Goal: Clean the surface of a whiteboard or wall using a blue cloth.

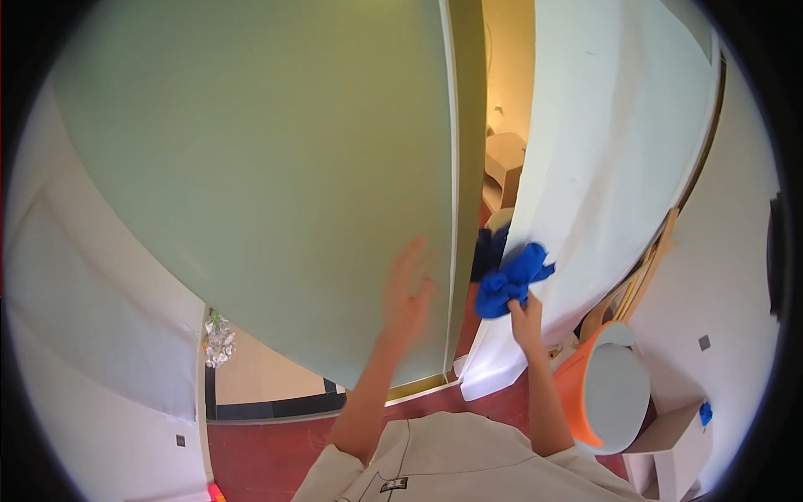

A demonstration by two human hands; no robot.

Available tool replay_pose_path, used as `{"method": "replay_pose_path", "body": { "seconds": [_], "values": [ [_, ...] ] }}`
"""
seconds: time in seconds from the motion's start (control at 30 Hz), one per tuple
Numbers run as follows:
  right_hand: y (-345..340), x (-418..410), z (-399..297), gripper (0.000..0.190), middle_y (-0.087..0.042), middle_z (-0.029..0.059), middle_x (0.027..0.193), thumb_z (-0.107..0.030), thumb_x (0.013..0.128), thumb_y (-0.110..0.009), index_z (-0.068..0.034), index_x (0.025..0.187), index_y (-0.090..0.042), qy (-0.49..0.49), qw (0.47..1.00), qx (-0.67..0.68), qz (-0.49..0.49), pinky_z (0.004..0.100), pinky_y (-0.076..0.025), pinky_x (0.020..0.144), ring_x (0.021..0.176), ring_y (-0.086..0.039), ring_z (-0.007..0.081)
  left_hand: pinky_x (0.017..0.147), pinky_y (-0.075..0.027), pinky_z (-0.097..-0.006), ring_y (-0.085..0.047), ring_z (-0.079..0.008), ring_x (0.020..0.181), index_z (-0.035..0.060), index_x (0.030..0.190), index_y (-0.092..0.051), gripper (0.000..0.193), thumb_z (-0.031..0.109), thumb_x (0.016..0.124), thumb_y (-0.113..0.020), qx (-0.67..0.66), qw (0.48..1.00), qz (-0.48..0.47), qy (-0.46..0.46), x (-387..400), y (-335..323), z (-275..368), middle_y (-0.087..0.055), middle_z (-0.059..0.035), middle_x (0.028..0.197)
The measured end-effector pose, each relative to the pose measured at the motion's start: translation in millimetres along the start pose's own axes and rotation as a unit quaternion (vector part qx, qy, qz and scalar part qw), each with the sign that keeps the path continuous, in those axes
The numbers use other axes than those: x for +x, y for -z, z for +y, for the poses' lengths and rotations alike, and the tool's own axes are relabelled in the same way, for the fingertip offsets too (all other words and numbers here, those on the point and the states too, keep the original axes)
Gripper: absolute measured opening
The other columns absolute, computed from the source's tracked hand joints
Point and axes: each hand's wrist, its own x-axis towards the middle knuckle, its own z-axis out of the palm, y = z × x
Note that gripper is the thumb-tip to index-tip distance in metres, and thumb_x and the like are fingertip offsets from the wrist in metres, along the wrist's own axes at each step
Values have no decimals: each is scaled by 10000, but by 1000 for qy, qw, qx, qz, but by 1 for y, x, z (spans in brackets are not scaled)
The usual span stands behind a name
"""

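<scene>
My right hand (527,317) grips a bunched bright blue cloth (511,282) by its lower end, in front of the edge of a white panel (583,157). To its left, my left hand (411,292) is raised in front of a large grey-green panel (282,157) that looks like a door. That hand is blurred, its fingers apart and holding nothing; whether it touches the panel I cannot tell. Between the two panels runs a narrow gap, through which a lit room with a wooden piece of furniture (505,154) shows. A dark blue item (488,254) appears in the gap, partly hidden behind the blue cloth.
On the right stand an orange chair (574,389) with a grey surface, wooden strips (646,270) leaning at the wall, and a pale cabinet (668,452) with a small blue item (706,413). Below is red floor (270,458). A plant-like decoration (218,342) shows at left.
</scene>
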Motion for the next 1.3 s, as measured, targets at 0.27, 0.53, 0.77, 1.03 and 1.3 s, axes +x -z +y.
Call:
{"method": "replay_pose_path", "body": {
  "seconds": [0.27,0.53,0.77,1.03,1.3],
  "values": [
    [33,66,-173,211,-575,68,682,-146,798,-603,35,905,-607,210,975,37,63,261,-427,617,666,-487,85,1064,-243,-490,-270,-360,1341,68,1378,-395,575,74,821,-537,302,897,241,-215,72,79,19,-309,-157,1463],
    [2,87,-205,373,-585,99,703,-208,858,-592,26,1138,-511,190,967,-77,149,261,-429,601,640,-530,129,1102,-131,-530,-187,-356,1394,87,1412,-376,626,321,846,-508,457,809,294,-225,68,88,-47,-234,-196,1496],
    [-32,5,-61,309,-643,186,785,-177,862,-596,41,1077,-552,58,990,-126,20,344,-485,618,669,-628,231,1112,-136,-514,-276,-369,1360,85,1356,-468,555,255,828,-487,457,794,303,-264,61,91,-49,-322,-205,1457],
    [-50,-10,-30,410,-596,160,715,-122,874,-567,16,1222,-399,139,978,-96,123,317,-447,534,605,-596,205,1111,-139,-513,-290,-367,1355,96,1341,-492,553,232,805,-487,448,796,303,-273,64,84,-48,-354,-210,1438],
    [-21,100,-161,354,-583,65,778,-92,840,-585,-11,1151,-438,363,873,2,326,247,-444,610,661,-530,117,1103,-171,-518,-320,-363,1340,112,1332,-506,555,212,785,-505,453,799,302,-257,68,82,-46,-385,-204,1420]
  ]
}}
